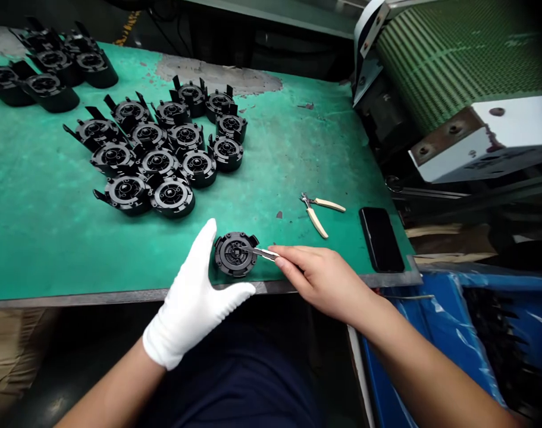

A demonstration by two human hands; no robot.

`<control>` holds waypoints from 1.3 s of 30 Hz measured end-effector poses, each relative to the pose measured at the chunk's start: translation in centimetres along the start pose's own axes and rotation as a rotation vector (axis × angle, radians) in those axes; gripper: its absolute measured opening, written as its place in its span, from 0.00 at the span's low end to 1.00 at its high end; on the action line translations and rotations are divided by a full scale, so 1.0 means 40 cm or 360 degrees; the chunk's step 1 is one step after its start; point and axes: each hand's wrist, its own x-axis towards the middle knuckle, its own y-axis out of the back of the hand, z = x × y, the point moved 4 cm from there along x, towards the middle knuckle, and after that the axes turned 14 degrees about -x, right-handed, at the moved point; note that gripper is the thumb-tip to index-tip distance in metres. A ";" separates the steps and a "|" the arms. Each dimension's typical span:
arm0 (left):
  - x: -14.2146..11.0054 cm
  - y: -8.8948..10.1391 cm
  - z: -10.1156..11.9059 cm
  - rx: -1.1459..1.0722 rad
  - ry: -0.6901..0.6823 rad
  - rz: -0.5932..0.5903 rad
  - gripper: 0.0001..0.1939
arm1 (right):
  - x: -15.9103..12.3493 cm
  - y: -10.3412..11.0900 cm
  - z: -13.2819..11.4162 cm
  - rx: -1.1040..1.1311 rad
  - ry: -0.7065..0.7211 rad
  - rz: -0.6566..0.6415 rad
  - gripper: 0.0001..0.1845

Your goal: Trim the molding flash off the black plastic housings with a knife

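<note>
A round black plastic part with notched rim and ribbed centre sits by the table's front edge. My left hand, in a white glove, is open beside it, with the thumb below and the fingers along its left side. Whether the glove touches the part I cannot tell. My bare right hand is closed on a thin scalpel. The scalpel's tip reaches over the middle of the part from the right, and most of its handle is hidden in the hand.
Several similar black parts stand grouped on the green table, with another group at far left. Cream-handled nippers and a phone lie to the right. A green conveyor belt rises beyond; a blue bin stands below right.
</note>
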 end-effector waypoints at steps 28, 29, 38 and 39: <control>0.042 -0.023 -0.022 -0.0094 -0.0045 0.0082 0.44 | -0.066 -0.068 -0.080 0.0175 -0.0134 -0.0101 0.20; 0.040 -0.024 -0.022 -0.0098 -0.0043 0.0088 0.44 | -0.064 -0.065 -0.083 0.0222 -0.0132 -0.0137 0.19; 0.022 -0.035 -0.017 -0.0142 -0.0074 0.0281 0.35 | -0.053 -0.088 -0.086 0.0999 -0.0328 -0.0084 0.18; 0.008 -0.037 -0.013 -0.0182 -0.0055 0.0308 0.30 | -0.045 -0.107 -0.094 0.1140 -0.0377 -0.0023 0.18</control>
